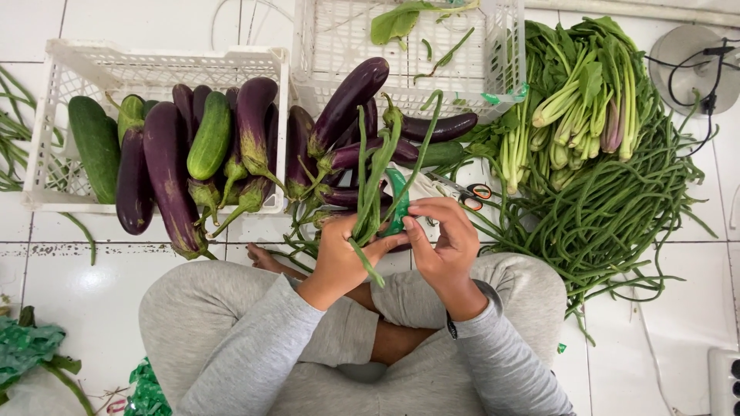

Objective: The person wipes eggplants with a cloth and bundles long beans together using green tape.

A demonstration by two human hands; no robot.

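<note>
Left hand [339, 258] grips a bunch of yardlong beans [375, 181] upright over the lap, right hand [443, 239] pinching green tape [398, 202] around it: binding step underway; next move likely needs steady tension, beside eggplants [343, 100].

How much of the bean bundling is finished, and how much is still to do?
No finished, tied bundle can be made out. In hand: the left hand grips a small bunch of long beans while the right hand holds green tape at it. Left: the big loose pile of long beans on the floor looks untied.
</note>
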